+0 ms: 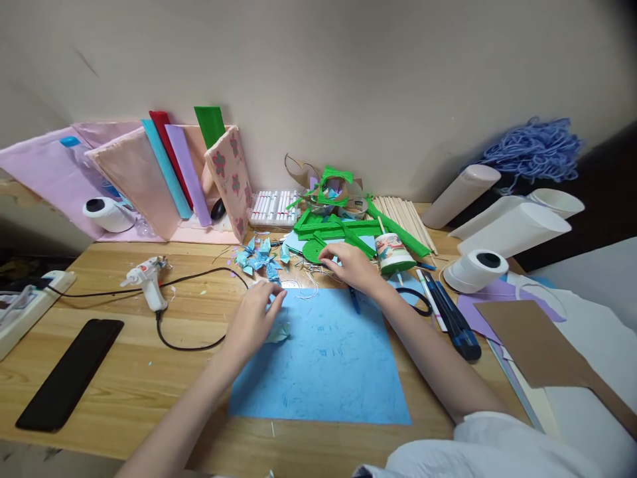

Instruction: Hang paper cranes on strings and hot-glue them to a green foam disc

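My left hand [256,307] hovers by the upper left corner of a blue sheet of paper [338,372]. Its thumb and index fingertips are close together; whatever is between them is too small to make out. My right hand [352,267] reaches over the sheet's far edge, fingers pinched beside a round green disc [312,250] and some loose white threads [311,282]. I cannot tell what this pinch holds. Left of it lie folded light-blue paper pieces [263,255]. A small pale-green paper piece [279,333] rests on the sheet beneath my left hand.
A glue gun [152,282] with its black cord and a phone [70,373] lie at left. Behind stand markers [273,207], green strips [333,229] and wooden sticks [403,216]. A paper cup [392,252], utility knife [455,322] and thread spool [476,270] are at right.
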The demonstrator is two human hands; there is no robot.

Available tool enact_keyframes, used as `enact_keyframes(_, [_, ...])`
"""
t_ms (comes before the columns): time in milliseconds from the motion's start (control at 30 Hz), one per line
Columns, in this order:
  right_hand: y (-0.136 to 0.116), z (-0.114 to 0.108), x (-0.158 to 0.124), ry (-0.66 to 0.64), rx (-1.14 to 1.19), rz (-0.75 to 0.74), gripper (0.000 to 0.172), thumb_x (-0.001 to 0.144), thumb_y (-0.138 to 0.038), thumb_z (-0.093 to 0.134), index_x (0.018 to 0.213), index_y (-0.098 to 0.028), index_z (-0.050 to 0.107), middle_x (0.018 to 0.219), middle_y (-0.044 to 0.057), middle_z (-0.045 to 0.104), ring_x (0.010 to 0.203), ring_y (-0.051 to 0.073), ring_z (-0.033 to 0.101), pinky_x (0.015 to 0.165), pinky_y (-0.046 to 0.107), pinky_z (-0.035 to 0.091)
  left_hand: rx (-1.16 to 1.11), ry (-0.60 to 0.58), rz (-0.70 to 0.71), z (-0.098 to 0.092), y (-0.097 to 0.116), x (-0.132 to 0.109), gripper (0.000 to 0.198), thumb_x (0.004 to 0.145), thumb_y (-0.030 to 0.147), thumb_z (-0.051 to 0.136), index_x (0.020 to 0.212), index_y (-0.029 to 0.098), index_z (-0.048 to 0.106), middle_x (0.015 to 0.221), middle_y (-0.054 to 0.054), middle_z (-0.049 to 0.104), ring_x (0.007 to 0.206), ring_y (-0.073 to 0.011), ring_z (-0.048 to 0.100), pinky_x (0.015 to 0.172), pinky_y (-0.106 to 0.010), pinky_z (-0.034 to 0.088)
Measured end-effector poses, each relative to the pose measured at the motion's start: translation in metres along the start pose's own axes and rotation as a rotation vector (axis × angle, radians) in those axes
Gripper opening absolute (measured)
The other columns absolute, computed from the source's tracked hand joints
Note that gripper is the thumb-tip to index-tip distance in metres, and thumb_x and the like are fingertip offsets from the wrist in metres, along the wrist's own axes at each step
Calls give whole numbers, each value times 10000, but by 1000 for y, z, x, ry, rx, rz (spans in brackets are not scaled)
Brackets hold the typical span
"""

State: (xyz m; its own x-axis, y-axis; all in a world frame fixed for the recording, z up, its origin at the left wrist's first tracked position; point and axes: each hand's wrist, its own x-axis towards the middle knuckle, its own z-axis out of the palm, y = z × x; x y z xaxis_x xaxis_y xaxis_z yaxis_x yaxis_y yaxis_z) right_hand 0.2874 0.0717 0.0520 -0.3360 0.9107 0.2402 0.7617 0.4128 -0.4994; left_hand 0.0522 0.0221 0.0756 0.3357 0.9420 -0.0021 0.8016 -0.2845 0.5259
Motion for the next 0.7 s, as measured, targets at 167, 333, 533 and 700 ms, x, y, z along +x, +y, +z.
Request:
enact_keyframes(167, [8, 22, 3, -109, -187, 78, 36, 815, -196, 593, 820, -171, 618, 847, 60, 622, 885, 204, 528, 698, 274, 373, 192, -88, 168, 13, 21, 61, 174, 843, 244, 468, 887, 181, 624, 917, -67, 647, 852, -190, 588, 708, -276, 430])
enact_keyframes(333, [8, 27, 2, -130, -212, 79, 100, 860, -188, 517, 823, -163, 607, 859, 87, 607, 889, 212, 518, 685, 282, 378, 363, -167, 205, 37, 25, 101, 163, 784, 267, 549, 866, 170, 652, 901, -81, 648, 880, -208, 595, 720, -273, 439])
enact_keyframes(533, [9, 17, 2, -164, -184, 90, 73, 851, -189, 529, 847, -162, 597, 868, 78, 618, 880, 200, 536, 707, 276, 387, 375, -212, 233, 53, 21, 112, 106, 741, 220, 588, 789, 184, 675, 831, -77, 651, 832, -222, 613, 700, -284, 438])
enact_keyframes(700, [10, 20, 1, -189, -174, 90, 59, 823, -183, 554, 784, -165, 594, 834, 82, 612, 858, 208, 536, 693, 278, 381, 378, -215, 243, 56, 21, 111, 155, 785, 174, 505, 776, 163, 659, 837, -90, 640, 854, -212, 601, 730, -283, 434])
